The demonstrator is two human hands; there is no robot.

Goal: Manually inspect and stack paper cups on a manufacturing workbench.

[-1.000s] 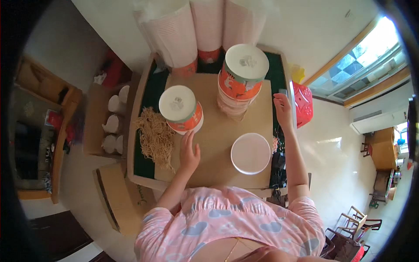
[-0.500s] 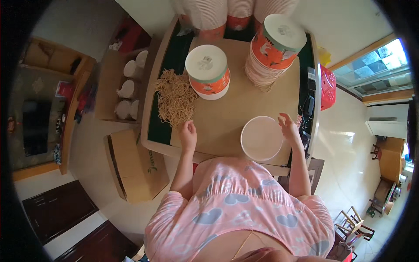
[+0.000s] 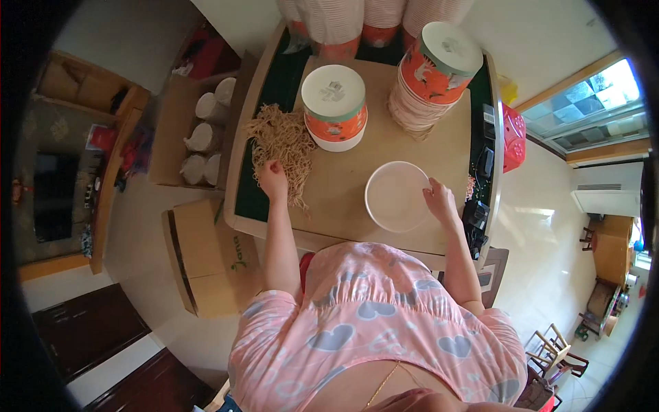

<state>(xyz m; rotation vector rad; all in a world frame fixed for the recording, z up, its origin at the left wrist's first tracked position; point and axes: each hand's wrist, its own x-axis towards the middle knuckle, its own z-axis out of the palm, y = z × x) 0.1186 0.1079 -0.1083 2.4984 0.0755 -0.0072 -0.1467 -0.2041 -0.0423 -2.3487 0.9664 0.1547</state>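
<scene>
In the head view, a green-topped counter bearing a brown cardboard sheet stands on a pale, shiny floor. On it: one heap of tan crinkled strands, left; one upturned orange-printed tub and one upturned orange-printed stack, farther; one white round tub, near right, mouth up, axis roughly upright. The right hand pinches its rim; the left hand bunches at the heap (gripping strands or not, I cannot tell).

The left hand was half-curled at a pile of brown cords, while the right hand gripped the right rim of an open white tub. Beyond them, an upturned orange tub and a taller orange-and-white stack stood on a cardboard sheet.
</scene>
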